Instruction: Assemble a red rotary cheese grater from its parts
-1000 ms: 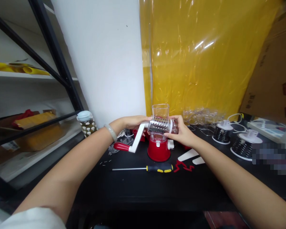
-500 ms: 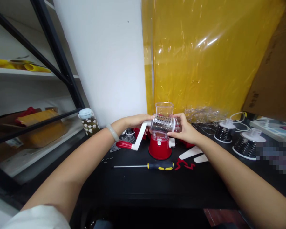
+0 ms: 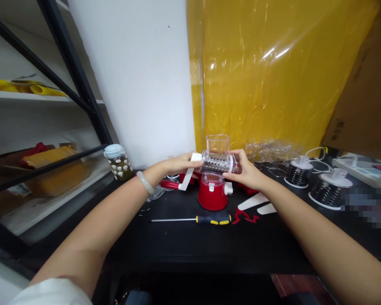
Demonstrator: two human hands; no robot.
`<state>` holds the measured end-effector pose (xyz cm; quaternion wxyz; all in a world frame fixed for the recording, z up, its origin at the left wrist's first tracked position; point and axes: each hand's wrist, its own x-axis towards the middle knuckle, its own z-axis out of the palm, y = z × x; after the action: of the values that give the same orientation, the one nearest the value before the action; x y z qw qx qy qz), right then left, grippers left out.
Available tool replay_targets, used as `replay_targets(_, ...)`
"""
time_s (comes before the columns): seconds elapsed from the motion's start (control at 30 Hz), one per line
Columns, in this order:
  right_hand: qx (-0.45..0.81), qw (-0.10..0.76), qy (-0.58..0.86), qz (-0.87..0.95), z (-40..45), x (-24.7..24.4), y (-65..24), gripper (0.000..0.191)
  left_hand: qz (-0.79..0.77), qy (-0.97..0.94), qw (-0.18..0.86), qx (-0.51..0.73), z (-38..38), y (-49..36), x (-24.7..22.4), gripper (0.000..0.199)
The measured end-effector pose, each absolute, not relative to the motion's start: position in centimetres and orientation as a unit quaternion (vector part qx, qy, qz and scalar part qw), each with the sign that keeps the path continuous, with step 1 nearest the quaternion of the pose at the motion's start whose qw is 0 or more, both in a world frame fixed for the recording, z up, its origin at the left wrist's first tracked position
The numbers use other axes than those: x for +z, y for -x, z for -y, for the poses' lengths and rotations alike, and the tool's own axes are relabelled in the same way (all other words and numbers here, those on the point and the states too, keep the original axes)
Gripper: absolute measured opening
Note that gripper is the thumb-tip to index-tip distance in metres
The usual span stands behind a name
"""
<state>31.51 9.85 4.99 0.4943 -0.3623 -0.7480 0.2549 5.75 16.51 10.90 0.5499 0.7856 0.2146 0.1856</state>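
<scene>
A rotary grater stands upright at the middle of the black table, with a red base, a clear hopper and a perforated metal drum lying sideways in its housing. My left hand closes around the hub of the white crank at the drum's left end; some of its fingers are hidden behind it. The crank's red handle points left. From the right, my right hand grips the clear housing, thumb in front and fingers over the top.
A screwdriver lies in front of the base, beside red zigzag pieces and white flat strips. Two more grater drums stand at the right. A dotted jar is at the left, near a shelf rack.
The crank has turned or shifted slightly, its red handle now higher and a little further right. My left hand has moved onto the hub. My right hand keeps its grip.
</scene>
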Motion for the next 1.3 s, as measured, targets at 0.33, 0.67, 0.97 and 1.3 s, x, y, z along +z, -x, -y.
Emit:
replay_targets(0.33,0.262,0.501,0.352,0.746,-10.2,4.7,-31.9,0.056,-0.244,-0.827,0.379,0.337,-16.0,-5.2,7.6,0.087)
replay_targets(0.67,0.271,0.506,0.363,0.734,-10.0,5.2,-32.0,0.057,-0.249,-0.767,0.467,0.363,-15.3,-5.6,6.2,0.091)
replay_targets(0.97,0.276,0.482,0.349,0.755,-9.9,5.5,-32.7,0.059,-0.241,-0.779,0.461,0.35,-15.9,-5.1,6.0,0.091)
replay_targets(1.3,0.257,0.488,0.358,0.754,-10.0,5.8,-33.4,0.051,-0.263,-0.808,0.362,0.383,-14.7,-4.2,7.7,0.063)
